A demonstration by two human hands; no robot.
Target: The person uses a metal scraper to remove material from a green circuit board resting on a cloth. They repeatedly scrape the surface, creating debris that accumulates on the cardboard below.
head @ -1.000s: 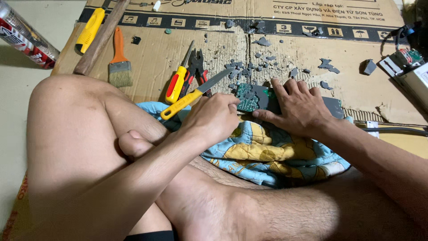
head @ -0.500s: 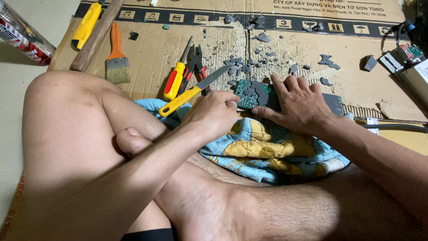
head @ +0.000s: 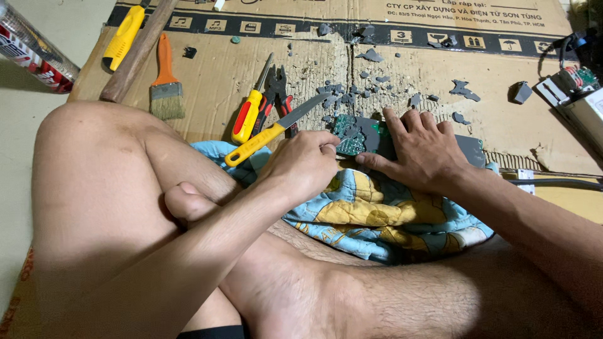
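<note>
Flattened cardboard (head: 251, 81) covered the floor, littered with grey chips (head: 377, 81). At twelve o'clock from the knees, the right hand (head: 421, 150) pressed flat on the green circuit board (head: 352, 135); the left hand (head: 301, 166) was clenched, fingers at the board's edge. Steady downward pressure and shallow prying would likely spare the board.

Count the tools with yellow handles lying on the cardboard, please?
3: a knife beside the left hand, a screwdriver just behind it, and a yellow-handled tool at the far left corner. Others may be hidden.
</note>
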